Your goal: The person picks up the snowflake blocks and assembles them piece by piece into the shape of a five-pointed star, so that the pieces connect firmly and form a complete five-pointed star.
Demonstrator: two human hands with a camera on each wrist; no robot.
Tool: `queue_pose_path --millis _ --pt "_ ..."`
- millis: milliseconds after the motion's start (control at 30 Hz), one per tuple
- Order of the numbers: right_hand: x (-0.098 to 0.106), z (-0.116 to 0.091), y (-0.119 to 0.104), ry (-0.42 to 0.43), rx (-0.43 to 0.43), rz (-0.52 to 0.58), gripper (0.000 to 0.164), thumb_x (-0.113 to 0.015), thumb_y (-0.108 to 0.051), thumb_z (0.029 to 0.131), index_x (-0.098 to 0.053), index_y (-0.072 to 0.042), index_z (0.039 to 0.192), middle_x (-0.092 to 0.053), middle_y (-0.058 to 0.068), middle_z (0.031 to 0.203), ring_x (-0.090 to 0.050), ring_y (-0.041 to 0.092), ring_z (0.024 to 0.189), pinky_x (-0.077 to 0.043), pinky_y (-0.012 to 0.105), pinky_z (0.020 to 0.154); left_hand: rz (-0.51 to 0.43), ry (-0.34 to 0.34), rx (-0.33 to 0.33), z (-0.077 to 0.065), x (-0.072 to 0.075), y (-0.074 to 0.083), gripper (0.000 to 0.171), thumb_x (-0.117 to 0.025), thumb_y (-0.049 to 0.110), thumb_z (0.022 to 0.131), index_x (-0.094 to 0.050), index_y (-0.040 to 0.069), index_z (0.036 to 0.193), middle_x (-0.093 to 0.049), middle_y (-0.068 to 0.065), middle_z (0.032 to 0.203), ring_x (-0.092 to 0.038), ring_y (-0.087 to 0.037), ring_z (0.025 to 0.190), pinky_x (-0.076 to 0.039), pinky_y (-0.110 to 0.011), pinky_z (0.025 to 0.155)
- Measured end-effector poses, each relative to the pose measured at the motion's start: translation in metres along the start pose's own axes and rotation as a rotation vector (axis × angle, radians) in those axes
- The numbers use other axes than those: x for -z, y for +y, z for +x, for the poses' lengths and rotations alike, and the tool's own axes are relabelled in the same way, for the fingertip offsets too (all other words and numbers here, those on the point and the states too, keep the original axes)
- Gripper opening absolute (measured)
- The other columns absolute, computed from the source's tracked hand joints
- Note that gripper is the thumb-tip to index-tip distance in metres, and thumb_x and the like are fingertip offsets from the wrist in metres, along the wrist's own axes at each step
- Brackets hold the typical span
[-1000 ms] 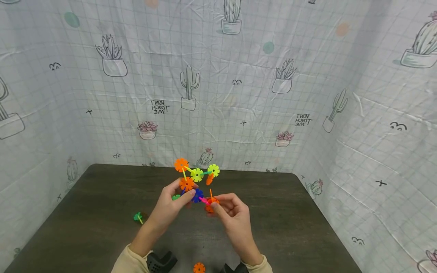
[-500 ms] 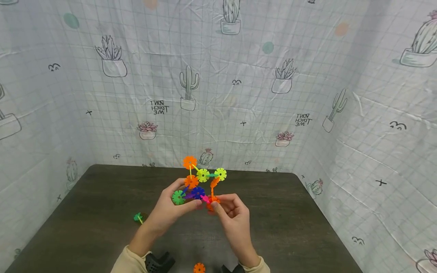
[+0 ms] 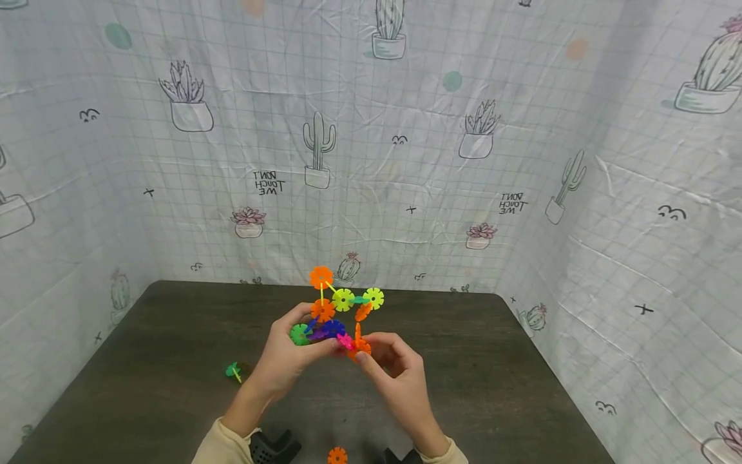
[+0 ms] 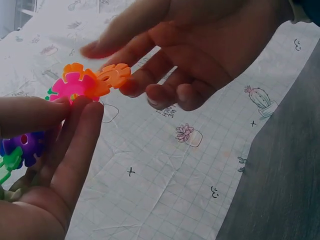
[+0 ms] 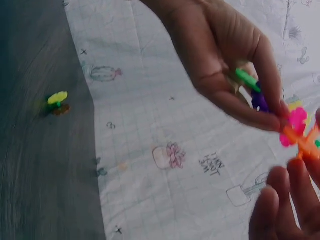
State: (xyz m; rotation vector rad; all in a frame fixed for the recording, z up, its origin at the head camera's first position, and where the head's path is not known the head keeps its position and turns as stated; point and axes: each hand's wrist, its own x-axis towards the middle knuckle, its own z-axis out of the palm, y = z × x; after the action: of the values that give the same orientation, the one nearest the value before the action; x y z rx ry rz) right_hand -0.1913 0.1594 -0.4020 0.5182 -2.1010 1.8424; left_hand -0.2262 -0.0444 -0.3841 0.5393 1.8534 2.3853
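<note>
A chain of notched plastic interlocking discs [image 3: 343,299], in yellow, orange, blue, green and pink, is held up above the table. My left hand [image 3: 284,354] pinches it at the pink disc [image 4: 74,86] between thumb and fingers, with the green disc [image 3: 301,334] by the palm. My right hand [image 3: 400,380] is at the orange discs [image 4: 112,77] on the chain's right end. In the left wrist view its thumb stands apart from them, while the fingers are loosely bent close behind. Whether those fingertips touch the orange discs is hard to tell.
A green disc piece with a yellow part [image 3: 234,372] lies on the dark table [image 3: 493,386] to the left. A loose orange disc [image 3: 337,456] lies near the front edge, between two black wrist devices [image 3: 275,446]. Printed white cloth [image 3: 377,212] surrounds the table.
The chain moved right and tilted, and its upper orange disc came close to the upright one at the right. My right thumb has since loosened from the orange disc. The left hand keeps its hold.
</note>
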Motion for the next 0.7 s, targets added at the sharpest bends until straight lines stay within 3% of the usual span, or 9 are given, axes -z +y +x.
queue_pose_path --millis 133,200,267,367,433,467,567,700 --pt "0.011 -0.002 0.011 -0.171 -0.015 -0.007 0.03 -0.064 -0.005 0.099 -0.061 -0.007 0.128 -0.068 0.018 0.109 -0.068 0.016 0.088 -0.059 0.029 0.078 -0.048 -0.014 -0.017 0.0 0.004 0.001 0.048 -0.079 0.002 0.086 -0.056 0.003 0.128 -0.063 -0.014 0.12 -0.073 -0.025 0.101 -0.061 -0.043 0.085" --pt "0.017 -0.003 0.021 -0.318 -0.062 -0.065 0.032 -0.065 -0.008 0.099 -0.059 -0.009 0.13 -0.067 0.017 0.11 -0.066 0.015 0.089 -0.058 0.029 0.078 -0.07 -0.021 -0.021 0.0 0.006 0.002 0.047 -0.078 0.0 0.087 -0.055 0.002 0.128 -0.064 -0.014 0.118 -0.073 -0.026 0.099 -0.061 -0.045 0.085" --pt "0.021 -0.005 0.034 -0.512 -0.14 -0.2 0.032 -0.07 -0.014 0.097 -0.061 -0.011 0.127 -0.067 0.012 0.108 -0.064 0.011 0.088 -0.056 0.027 0.075 -0.083 -0.025 -0.02 0.0 0.008 0.003 0.045 -0.076 0.0 0.088 -0.054 0.003 0.128 -0.065 -0.014 0.116 -0.074 -0.027 0.098 -0.061 -0.046 0.085" --pt "0.021 -0.012 0.055 -0.843 -0.219 -0.492 0.029 -0.077 -0.024 0.092 -0.067 -0.018 0.119 -0.064 -0.005 0.104 -0.059 0.005 0.084 -0.053 0.022 0.071 -0.094 -0.037 -0.033 0.0 0.009 0.003 0.044 -0.074 -0.001 0.09 -0.053 0.002 0.128 -0.065 -0.014 0.116 -0.075 -0.028 0.097 -0.061 -0.047 0.085" --pt "0.017 -0.018 0.068 -0.989 -0.238 -0.614 0.027 -0.079 -0.03 0.09 -0.07 -0.022 0.114 -0.061 -0.012 0.1 -0.056 0.0 0.08 -0.052 0.02 0.069 -0.099 -0.049 -0.044 0.0 0.011 0.004 0.043 -0.073 -0.001 0.091 -0.053 0.002 0.129 -0.065 -0.014 0.116 -0.074 -0.028 0.098 -0.061 -0.047 0.085" --pt "0.016 -0.022 0.079 -1.029 -0.221 -0.664 0.025 -0.078 -0.033 0.091 -0.07 -0.024 0.113 -0.058 -0.015 0.097 -0.054 -0.003 0.079 -0.051 0.019 0.068 -0.102 -0.056 -0.05 0.0 0.011 0.005 0.044 -0.073 -0.001 0.091 -0.053 0.002 0.129 -0.064 -0.014 0.117 -0.074 -0.028 0.099 -0.061 -0.048 0.084" --pt "0.013 -0.029 0.098 -1.07 -0.181 -0.673 0.025 -0.077 -0.037 0.09 -0.07 -0.028 0.112 -0.056 -0.018 0.095 -0.052 -0.006 0.079 -0.051 0.017 0.068 -0.106 -0.072 -0.06 0.0 0.011 0.006 0.043 -0.072 -0.002 0.092 -0.053 0.003 0.13 -0.061 -0.014 0.119 -0.074 -0.028 0.1 -0.06 -0.049 0.084" --pt "0.009 -0.026 0.094 -1.085 -0.16 -0.62 0.028 -0.077 -0.036 0.091 -0.069 -0.027 0.117 -0.058 -0.019 0.096 -0.053 -0.007 0.081 -0.051 0.016 0.071 -0.11 -0.077 -0.065 -0.001 0.011 0.007 0.043 -0.071 -0.003 0.092 -0.053 0.003 0.131 -0.058 -0.014 0.12 -0.074 -0.027 0.1 -0.06 -0.05 0.083"
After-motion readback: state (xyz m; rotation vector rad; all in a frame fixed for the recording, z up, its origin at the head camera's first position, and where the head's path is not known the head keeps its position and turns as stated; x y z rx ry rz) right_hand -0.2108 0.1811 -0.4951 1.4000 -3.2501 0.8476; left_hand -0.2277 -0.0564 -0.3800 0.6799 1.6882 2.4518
